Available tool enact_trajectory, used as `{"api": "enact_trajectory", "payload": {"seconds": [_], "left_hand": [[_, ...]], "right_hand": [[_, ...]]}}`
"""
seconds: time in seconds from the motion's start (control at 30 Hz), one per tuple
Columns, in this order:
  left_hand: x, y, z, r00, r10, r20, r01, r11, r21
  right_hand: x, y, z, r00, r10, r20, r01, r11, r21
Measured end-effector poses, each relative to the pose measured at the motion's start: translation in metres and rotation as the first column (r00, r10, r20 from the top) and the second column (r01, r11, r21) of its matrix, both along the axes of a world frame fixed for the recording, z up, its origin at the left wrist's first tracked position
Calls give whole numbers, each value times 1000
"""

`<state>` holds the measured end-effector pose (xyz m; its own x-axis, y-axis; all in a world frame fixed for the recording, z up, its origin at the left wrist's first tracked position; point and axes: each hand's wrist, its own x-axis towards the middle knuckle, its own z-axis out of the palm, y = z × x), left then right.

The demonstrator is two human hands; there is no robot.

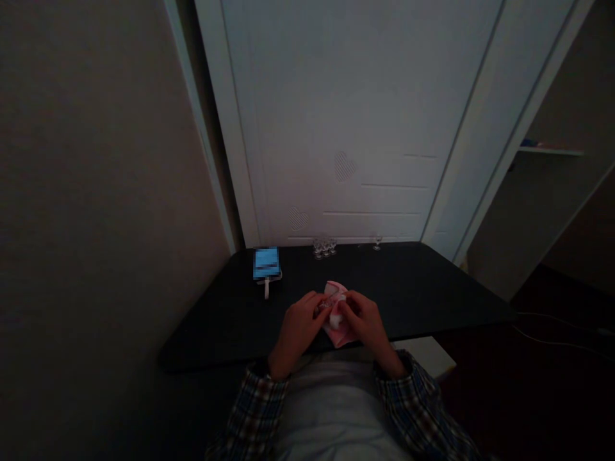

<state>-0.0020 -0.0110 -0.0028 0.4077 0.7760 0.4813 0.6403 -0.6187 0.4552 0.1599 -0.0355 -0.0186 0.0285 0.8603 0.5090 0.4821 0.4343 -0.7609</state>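
Observation:
Near the front edge of the black table (216,320), both hands meet at a pink and white cloth (340,336). My left hand (300,323) is closed, thumb and fingers pinching a small clear glass (323,306), which is partly covered by the fingers and dim. My right hand (364,317) is also closed, its fingertips bunching the cloth against the glass. One part of the cloth spreads up behind the fingers, and another hangs below them.
Several small stemmed glasses (325,247) stand grouped at the table's back edge. A single stemmed glass (377,242) is farther right. At the left, a lit screen (266,263) rests on a white stand (266,289). A white panelled door (365,128) rises behind the table.

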Motion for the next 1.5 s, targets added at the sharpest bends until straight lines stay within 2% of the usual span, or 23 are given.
{"api": "enact_trajectory", "payload": {"seconds": [1.5], "left_hand": [[0,-2,1,998,-30,61,31,999,-14]], "right_hand": [[-1,0,1,1000,2,-2,-2,1000,13]]}}
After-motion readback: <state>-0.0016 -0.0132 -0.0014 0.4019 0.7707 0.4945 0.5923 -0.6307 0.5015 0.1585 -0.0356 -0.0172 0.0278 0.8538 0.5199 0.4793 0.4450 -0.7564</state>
